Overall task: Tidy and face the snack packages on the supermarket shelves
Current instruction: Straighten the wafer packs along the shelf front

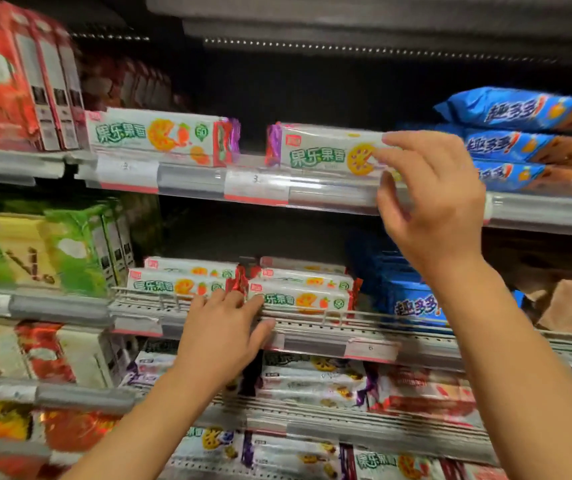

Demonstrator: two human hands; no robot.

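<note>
I am gripping the purple-ended biscuit pack (322, 150) at two o'clock on the upper shelf (312, 197) with my right hand (430, 199), thumb under, fingers over; I should slide it flush to the front edge, label outward. My left hand (223, 327), fingers straight, is touching the red-ended biscuit packs (298, 296) at six o'clock.

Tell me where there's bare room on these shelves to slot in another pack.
Free: the upper shelf gap between the two purple-ended biscuit packs, dark behind. The right hand grips the right-hand pack. Crowded: the blue packs stacked at right, the red boxes at left, and the red-ended packs by the left hand.
</note>
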